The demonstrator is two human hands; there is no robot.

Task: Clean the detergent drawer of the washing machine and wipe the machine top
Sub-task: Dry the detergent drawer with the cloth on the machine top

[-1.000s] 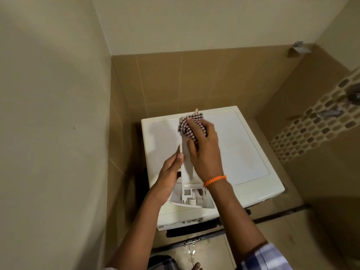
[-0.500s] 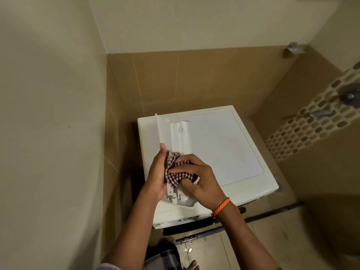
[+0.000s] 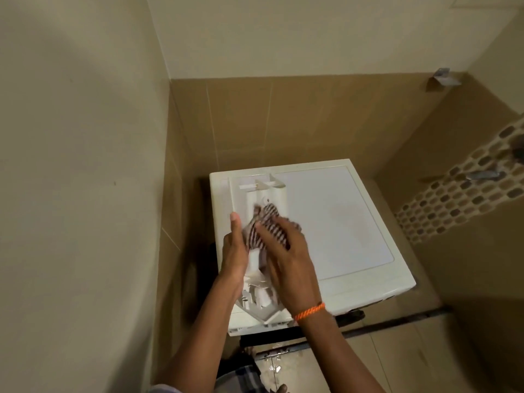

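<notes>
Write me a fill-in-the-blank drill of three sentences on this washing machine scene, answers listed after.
1. The right hand presses a checked ____ against the detergent drawer.
2. The detergent drawer lies on top of the white ____.
3. The orange band sits on the wrist of the ____ hand, while the left hand steadies the drawer's side.

Missing words: cloth; washing machine; right

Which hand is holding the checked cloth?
The right hand, the one with the orange wrist band, holds the checked cloth; the left hand steadies the drawer.
</notes>
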